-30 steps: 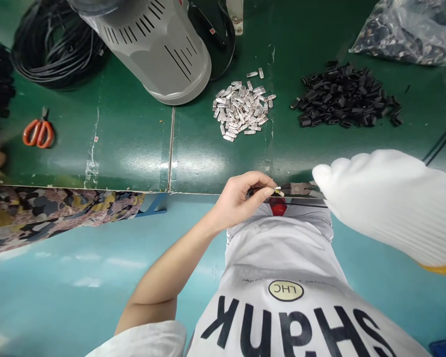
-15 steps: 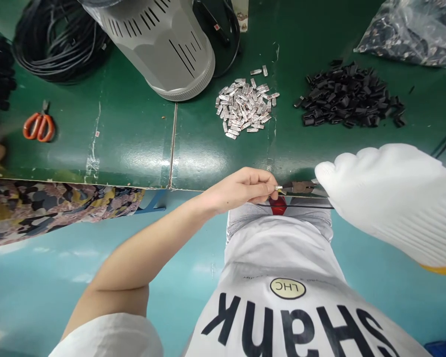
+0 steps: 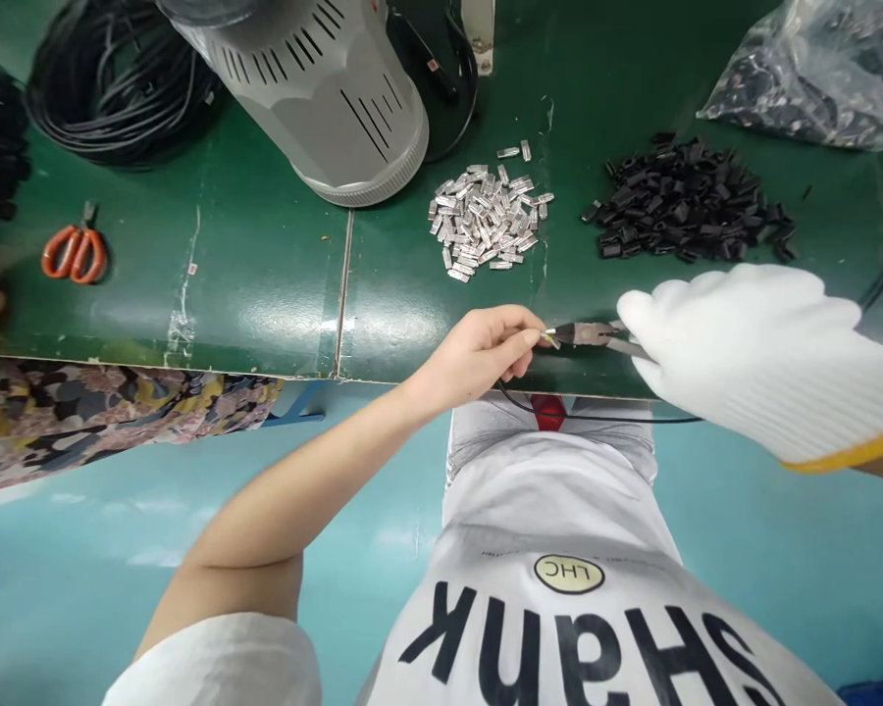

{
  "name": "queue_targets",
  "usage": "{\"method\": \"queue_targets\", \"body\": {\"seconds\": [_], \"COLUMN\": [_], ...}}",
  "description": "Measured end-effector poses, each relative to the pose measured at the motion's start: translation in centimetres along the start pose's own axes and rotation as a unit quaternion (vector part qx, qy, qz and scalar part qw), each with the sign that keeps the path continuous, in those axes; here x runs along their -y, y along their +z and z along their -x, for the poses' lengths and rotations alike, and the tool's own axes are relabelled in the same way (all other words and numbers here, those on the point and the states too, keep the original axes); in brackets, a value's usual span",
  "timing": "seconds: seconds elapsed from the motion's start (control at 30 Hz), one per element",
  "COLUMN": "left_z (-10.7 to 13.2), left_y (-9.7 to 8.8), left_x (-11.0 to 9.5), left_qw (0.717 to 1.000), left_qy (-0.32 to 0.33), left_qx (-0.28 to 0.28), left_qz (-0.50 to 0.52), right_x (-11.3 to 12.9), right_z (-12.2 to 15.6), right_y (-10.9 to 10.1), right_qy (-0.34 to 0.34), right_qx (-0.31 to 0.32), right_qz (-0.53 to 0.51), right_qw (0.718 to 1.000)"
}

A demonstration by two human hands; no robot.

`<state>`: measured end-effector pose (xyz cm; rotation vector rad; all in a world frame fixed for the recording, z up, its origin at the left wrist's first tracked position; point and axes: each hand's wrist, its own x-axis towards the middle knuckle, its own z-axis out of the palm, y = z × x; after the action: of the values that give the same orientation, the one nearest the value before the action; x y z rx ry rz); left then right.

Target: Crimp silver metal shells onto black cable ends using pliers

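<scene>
Green bench (image 3: 265, 294), its front edge running across the view, and just over that edge a small metal tip (image 3: 550, 336) on a thin black cable (image 3: 596, 418) is pinched in the grip of the bare left hand (image 3: 478, 355). That grip is clenched at the fingertips. The tip's long axis runs roughly level, pointing right, at the nose of the pliers (image 3: 587, 334). Those pliers are clenched in the grip of the white-gloved right hand (image 3: 743, 358), nearly in line with the tip. Their jaws are just beside it, though whether they touch it is too small to tell. The left hand is the nearer, the right a short way off. Farther out on the bench lie a pile of silver clips (image 3: 486, 221), a pile of black clips (image 3: 688, 201), orange scissors (image 3: 74, 255) and a grey machine (image 3: 316, 98).
</scene>
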<state>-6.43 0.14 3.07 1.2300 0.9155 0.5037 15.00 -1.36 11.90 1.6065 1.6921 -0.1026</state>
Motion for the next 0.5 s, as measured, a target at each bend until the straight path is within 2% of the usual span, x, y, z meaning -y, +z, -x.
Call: {"method": "queue_targets", "body": {"seconds": [0.07,0.1,0.17,0.23,0.3,0.33,0.4,0.5], "left_z": [-0.1,-0.1,0.0,0.0,-0.1,-0.1,-0.3,-0.3], "left_y": [0.5,0.7,0.8,0.6,0.3,0.2,0.2,0.5], "left_x": [0.5,0.6,0.6,0.4,0.6,0.9,1.9,3.9], "left_qw": [0.993,0.991,0.994,0.996,0.986,0.969,0.914,0.834], "left_qy": [0.052,0.054,0.025,0.016,0.071,0.113,0.19,0.244], "left_qx": [-0.101,-0.123,-0.107,-0.082,-0.114,-0.144,-0.195,-0.217], "left_qz": [-0.021,-0.019,0.001,-0.01,-0.102,-0.167,-0.3,-0.445], "right_x": [-0.1,-0.2,-0.3,-0.4,-0.4,-0.4,-0.2,0.1], "right_z": [-1.4,-2.0,-2.5,-2.6,-2.5,-2.5,-2.7,-3.7], "right_y": [-0.2,-0.2,0.2,0.6,0.8,0.8,1.1,2.1], "right_qy": [-0.018,-0.035,-0.067,-0.058,-0.051,-0.059,-0.084,-0.079], "right_qx": [-0.001,-0.002,-0.026,-0.058,-0.081,-0.08,-0.067,-0.088], "right_qz": [-0.005,0.004,0.026,0.036,0.034,0.034,0.034,0.006], "right_qw": [1.0,0.999,0.997,0.996,0.995,0.994,0.994,0.993]}}
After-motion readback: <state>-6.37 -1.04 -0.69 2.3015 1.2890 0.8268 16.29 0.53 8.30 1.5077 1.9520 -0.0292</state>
